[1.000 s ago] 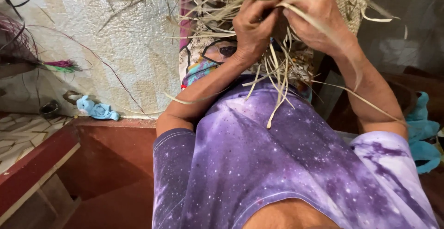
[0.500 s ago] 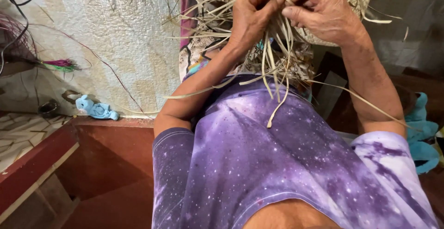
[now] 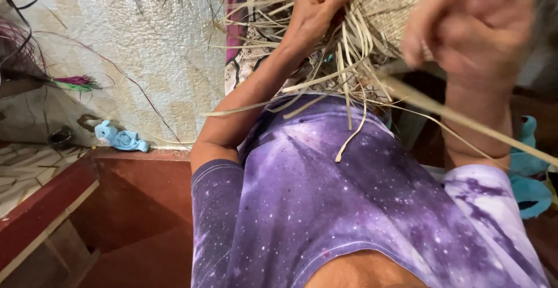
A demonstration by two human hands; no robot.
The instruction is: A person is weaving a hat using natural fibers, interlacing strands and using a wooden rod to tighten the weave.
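Nearest, the purple speckled shirt [image 3: 349,206] fills the foreground. Beyond it both forearms reach up to the woven straw piece [image 3: 395,3]. The left hand [image 3: 317,12] has its fingers closed on loose straw strips [image 3: 349,61]; the blurred right hand [image 3: 471,26] pinches one long strip. Farther left, a blue toy [image 3: 119,138] lies against the wall.

Single head-worn view, looking steeply down past the purple shirt [image 3: 349,206], close on both hands.

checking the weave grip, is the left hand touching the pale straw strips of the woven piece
Touching. The head view shows the left hand closed around the pale straw strips, fingers wrapped over them at the woven piece's edge.
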